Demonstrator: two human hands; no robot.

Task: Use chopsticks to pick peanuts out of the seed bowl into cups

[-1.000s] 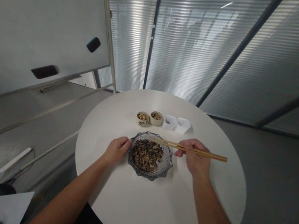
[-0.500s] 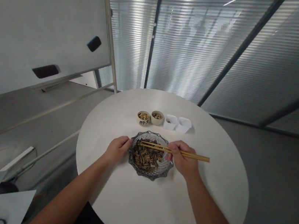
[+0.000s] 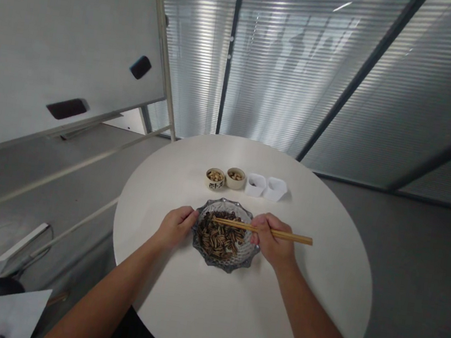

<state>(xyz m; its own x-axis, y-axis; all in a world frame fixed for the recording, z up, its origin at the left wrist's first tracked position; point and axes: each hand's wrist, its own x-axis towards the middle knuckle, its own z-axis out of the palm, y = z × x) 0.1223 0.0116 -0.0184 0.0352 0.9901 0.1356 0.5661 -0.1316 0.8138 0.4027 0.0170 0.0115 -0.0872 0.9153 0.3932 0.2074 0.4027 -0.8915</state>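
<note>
A clear glass bowl [image 3: 246,250] with a scalloped rim stands on the white round table, holding a heap of striped sunflower seeds [image 3: 221,241] and some darker bits toward its far left. My left hand [image 3: 178,224] grips the bowl's left rim between thumb and fingers. In my right hand [image 3: 272,238], at the bowl's right side, is a pair of wooden chopsticks [image 3: 291,237]. They point left across the bowl, with their tips close together among the dark bits. Whether the tips pinch anything is too small to tell.
Beyond the bowl stand two round cream cups [image 3: 213,186] [image 3: 234,183] of nuts and two white plastic cups [image 3: 254,190] [image 3: 276,193], the left with small dark pieces. A whiteboard [image 3: 72,30] is at left; a ribbed glass partition [image 3: 270,86] stands behind the table [image 3: 205,311].
The chopstick tips have closed together, having been slightly apart before. My left hand stays on the bowl's rim. The whole view has shifted slightly.
</note>
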